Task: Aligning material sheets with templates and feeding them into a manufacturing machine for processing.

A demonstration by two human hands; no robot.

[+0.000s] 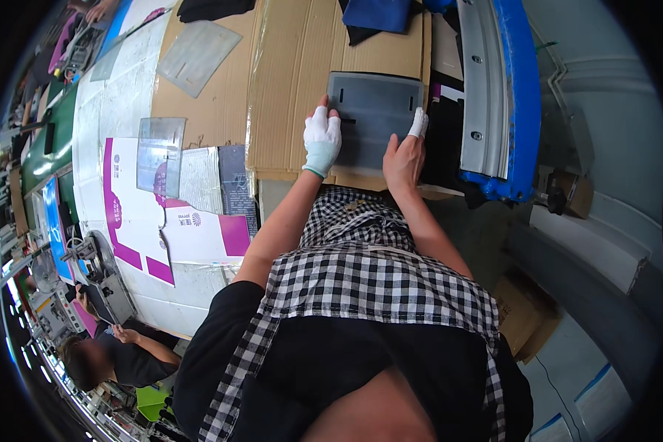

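Observation:
A grey, see-through plastic template (376,125) with several dark slots lies in front of me, over a dark sheet whose edge shows along its top. My left hand (322,138), in a white fingerless glove, grips the template's left edge, its bare fingertips along the side. At the right edge is my right hand (405,158), ungloved except for a white covering on one finger. Its thumb rests by the near right part of the template and the covered finger reaches along the side. The undersides of both grips are hidden.
Brown cardboard (291,88) covers the worktop. Clear plastic plates (199,57) and white-and-purple printed card (199,236) lie leftward. Dark blue pieces (376,15) sit at the far edge. A blue-and-metal machine frame (519,103) borders the right. Another person (121,353) works at lower left.

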